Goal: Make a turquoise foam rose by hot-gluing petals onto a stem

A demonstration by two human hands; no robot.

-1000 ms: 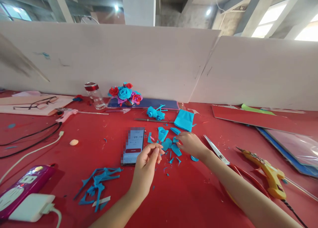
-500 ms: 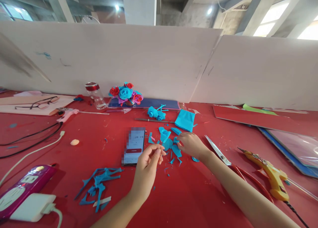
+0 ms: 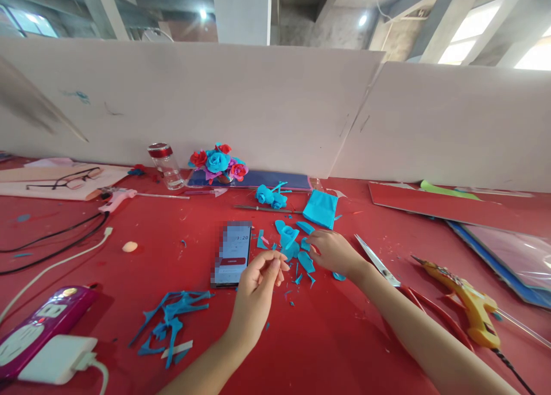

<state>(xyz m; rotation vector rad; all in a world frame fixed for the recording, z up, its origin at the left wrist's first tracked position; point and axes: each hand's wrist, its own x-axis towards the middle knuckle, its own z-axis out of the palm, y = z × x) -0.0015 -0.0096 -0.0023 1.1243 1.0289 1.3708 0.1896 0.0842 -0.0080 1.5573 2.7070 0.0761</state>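
Near the middle of the red table, my left hand is closed in a pinch. Just beyond its fingertips a half-formed blue paper flower stands up, and its turning suggests the pinch is on its base; the base itself is hidden. My right hand has its fingers curled down at a small blue paper petal, the grip partly hidden behind the hand. Loose blue petals and tiny scraps lie between and around both hands.
Scissors and a yellow glue gun lie right. A phone and blue offcuts are left. Behind are finished blue flowers, a blue paper stack, a flower pot arrangement and a glass bottle.
The blue flower has turned and shifted slightly right above my left fingertips, showing a rounder side. Both hands have stayed almost in place.
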